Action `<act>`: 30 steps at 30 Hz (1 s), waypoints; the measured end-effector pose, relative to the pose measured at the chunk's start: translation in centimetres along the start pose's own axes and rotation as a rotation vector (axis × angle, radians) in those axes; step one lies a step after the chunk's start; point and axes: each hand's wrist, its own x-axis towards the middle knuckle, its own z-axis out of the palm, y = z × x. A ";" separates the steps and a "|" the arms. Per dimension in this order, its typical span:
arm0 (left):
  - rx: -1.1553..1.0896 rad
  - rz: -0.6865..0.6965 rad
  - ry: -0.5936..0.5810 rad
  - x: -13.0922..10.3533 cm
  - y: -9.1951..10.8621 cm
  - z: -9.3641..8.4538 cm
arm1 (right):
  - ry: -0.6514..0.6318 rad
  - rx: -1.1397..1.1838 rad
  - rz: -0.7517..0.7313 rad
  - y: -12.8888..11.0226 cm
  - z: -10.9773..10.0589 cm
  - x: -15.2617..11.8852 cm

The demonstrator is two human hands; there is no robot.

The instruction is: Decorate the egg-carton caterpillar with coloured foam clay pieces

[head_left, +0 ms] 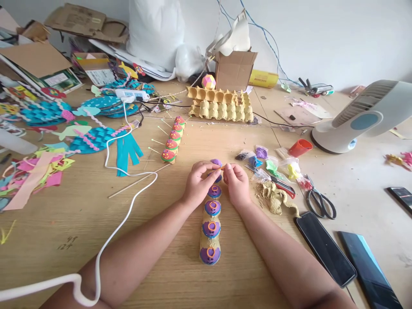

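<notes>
Orange clay strip point(222, 168) is being pinched by the left hand point(200, 182) and right hand point(237, 183) over the purple-topped egg-carton row point(211, 229).

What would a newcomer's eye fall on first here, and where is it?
Probably the row of purple domes, running away from the viewer in the middle of the table. Over its far part, the left hand and right hand pinch a small orange piece. The white fan also stands out, at the right.
</notes>
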 end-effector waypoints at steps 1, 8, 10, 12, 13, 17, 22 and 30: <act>0.017 0.011 0.012 0.0 -0.1 0.0 | -0.005 0.006 0.003 0.0 0.0 0.0; 0.017 -0.013 0.067 0.1 -0.8 0.0 | -0.058 0.057 0.007 -0.5 0.3 -0.2; -0.009 -0.032 0.069 0.1 -1.0 0.0 | -0.068 0.067 0.005 -0.6 0.4 -0.2; -0.027 -0.045 0.075 0.1 -1.1 0.0 | -0.063 0.066 -0.005 -0.5 0.5 -0.3; -0.031 -0.048 0.079 0.1 -1.2 0.0 | -0.056 0.064 -0.011 -0.5 0.5 -0.3; -0.055 -0.055 0.085 0.0 -0.9 0.1 | -0.019 0.041 -0.016 -0.5 0.4 -0.3; -0.105 -0.080 0.034 -0.1 -0.3 0.2 | 0.040 0.018 -0.006 -0.8 0.4 -0.2; -0.069 -0.049 -0.038 -0.1 -0.3 -0.1 | 0.065 0.026 -0.020 -0.4 0.2 -0.1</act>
